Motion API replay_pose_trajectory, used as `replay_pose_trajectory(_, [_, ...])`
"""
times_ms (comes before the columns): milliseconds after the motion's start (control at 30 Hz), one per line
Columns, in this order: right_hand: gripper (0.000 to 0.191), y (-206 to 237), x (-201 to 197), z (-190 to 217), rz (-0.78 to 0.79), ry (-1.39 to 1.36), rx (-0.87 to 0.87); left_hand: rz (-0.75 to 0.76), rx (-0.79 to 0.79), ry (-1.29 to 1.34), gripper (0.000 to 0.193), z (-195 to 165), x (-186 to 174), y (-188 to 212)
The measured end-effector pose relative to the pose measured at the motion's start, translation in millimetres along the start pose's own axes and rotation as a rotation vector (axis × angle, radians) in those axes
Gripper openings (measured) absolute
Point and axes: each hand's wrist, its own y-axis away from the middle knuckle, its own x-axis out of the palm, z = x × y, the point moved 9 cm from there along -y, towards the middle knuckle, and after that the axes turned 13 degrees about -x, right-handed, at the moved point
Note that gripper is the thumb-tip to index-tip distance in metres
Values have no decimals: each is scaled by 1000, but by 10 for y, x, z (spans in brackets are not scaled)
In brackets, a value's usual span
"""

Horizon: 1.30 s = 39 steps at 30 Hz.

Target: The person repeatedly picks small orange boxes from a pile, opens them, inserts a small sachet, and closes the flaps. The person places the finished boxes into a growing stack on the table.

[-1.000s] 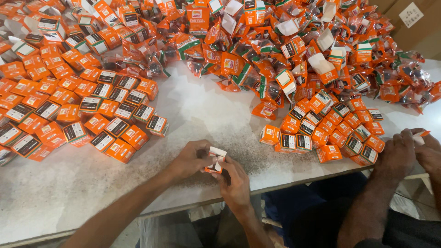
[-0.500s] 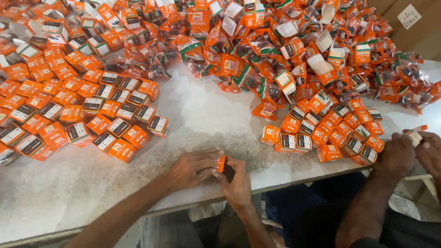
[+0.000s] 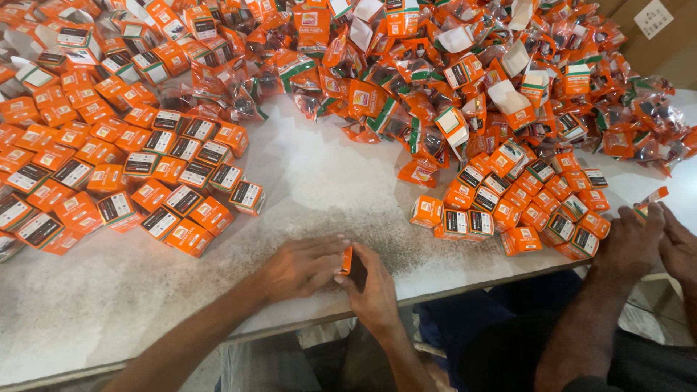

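Two hands meet at the near edge of the table (image 3: pixel 305 181); left hand (image 3: pixel 301 267) lies palm down, fingers curled toward a small orange box (image 3: pixel 347 260); right hand (image 3: pixel 374 290) comes up from below the edge, thumb and fingers closed around the same box; both hands grip it, neither spread wide. Box stands on end between the two hands, long axis roughly upright and tilted a little away from the camera, orange face toward the left hand, dark face toward the right palm (mostly covered, so the far end is hard to tell). It sits just above the tabletop, touching both sets of fingertips, well apart from the stacked boxes (image 3: pixel 123 181) on the left and the smaller cluster (image 3: pixel 508 203) on the right; loose pile of boxes and clear pouches (image 3: pixel 435 80) fills the far side. Versus a second ago: box showed a white open flap then, now only orange and dark sides show; left hand has closed in over it; hands sit at much the same spot on the edge. Another person's hands (image 3: pixel 646 243) at right hold a separate small box (image 3: pixel 650 202), fingers pinched on it.
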Motion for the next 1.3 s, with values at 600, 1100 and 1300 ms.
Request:
replay_pose_trajectory(600, [102,-60,15,119,24,63,-65,-261,-196,-1073,44,646,-622,-5])
replay_pose_trajectory(1100, [91,-67,22,214,57,137,-93,-251,-56,-535,40,493,361,-2021])
replay_pose_trajectory(1300, [76,-29,-38,207,11,171,-131,-202,70,-373,77,608,1093,-3188])
